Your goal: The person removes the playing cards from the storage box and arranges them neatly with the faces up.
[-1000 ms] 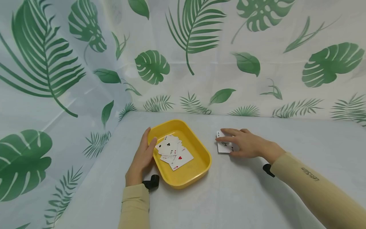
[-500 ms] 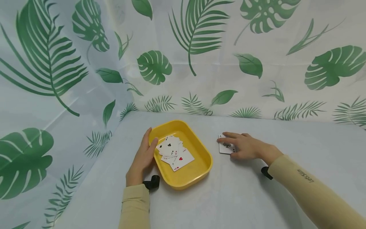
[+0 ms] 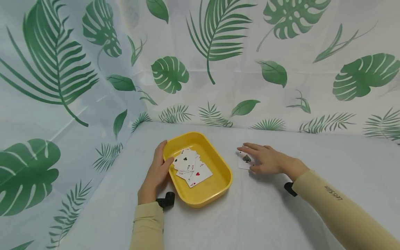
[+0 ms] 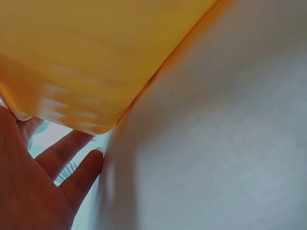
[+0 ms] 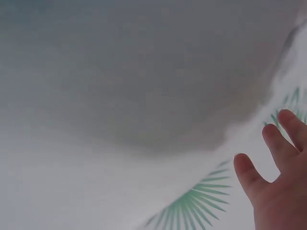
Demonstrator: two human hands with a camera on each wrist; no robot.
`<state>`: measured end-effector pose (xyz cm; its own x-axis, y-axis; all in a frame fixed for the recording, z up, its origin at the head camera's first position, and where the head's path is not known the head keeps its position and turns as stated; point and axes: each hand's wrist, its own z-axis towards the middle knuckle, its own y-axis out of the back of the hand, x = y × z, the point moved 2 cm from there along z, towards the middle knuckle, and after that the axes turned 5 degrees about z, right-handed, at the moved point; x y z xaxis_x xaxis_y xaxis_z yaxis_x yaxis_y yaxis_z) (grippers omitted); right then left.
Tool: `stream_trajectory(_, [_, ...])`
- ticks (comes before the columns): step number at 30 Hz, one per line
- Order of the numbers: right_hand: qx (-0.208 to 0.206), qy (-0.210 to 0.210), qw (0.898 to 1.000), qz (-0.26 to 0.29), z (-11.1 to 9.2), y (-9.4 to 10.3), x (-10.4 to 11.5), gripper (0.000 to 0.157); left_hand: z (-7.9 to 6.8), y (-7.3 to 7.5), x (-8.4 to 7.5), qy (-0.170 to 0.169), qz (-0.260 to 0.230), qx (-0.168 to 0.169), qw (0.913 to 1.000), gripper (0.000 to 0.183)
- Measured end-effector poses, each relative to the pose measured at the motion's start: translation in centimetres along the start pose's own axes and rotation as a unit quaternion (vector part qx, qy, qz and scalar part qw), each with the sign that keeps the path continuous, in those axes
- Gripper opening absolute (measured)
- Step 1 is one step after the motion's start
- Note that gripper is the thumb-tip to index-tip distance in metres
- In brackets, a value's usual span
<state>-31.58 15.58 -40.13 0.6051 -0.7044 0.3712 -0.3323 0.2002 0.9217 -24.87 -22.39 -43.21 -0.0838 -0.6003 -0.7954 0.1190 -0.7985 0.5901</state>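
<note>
My left hand (image 3: 155, 173) holds the left side of a yellow plastic tray (image 3: 215, 149), its thumb over the rim and its fingers along the outer wall. Inside the tray lies a loose pile of playing cards (image 3: 200, 174), with an ace of clubs and an ace of hearts face up. To the right of the tray, my right hand (image 3: 270, 160) is over an ace of spades (image 3: 246, 164) on the white cloth, fingers reaching across its top and thumb near its lower right corner. In the right wrist view, several extended fingers (image 5: 278, 143) show; the card is out of sight.
A white cloth (image 3: 237, 215) covers the table. Behind and to the left hang white sheets (image 3: 225, 83) printed with green leaves. Both wrists carry small black devices.
The view has shifted slightly. My right fingers and the ace of spades have changed position a little, with the fingers now covering its upper edge. My left thumb has slid slightly lower on the tray.
</note>
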Motion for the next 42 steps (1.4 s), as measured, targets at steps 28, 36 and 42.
stream_trajectory(28, [0.055,0.092,0.991,-0.08,11.2,3.8,16.1,0.076,-0.6,0.0,-0.1,-0.031,0.014,-0.028,0.999,0.072])
stream_trajectory(36, [0.128,0.087,0.978,-0.142,13.6,0.6,17.3,0.074,-0.7,-0.4,0.1,-0.029,0.009,-0.025,0.9992,0.07])
stream_trajectory(42, [0.171,0.061,0.965,-0.191,15.4,-1.0,17.8,0.073,-0.5,-0.4,0.1,-0.023,0.01,-0.022,0.9995,0.069])
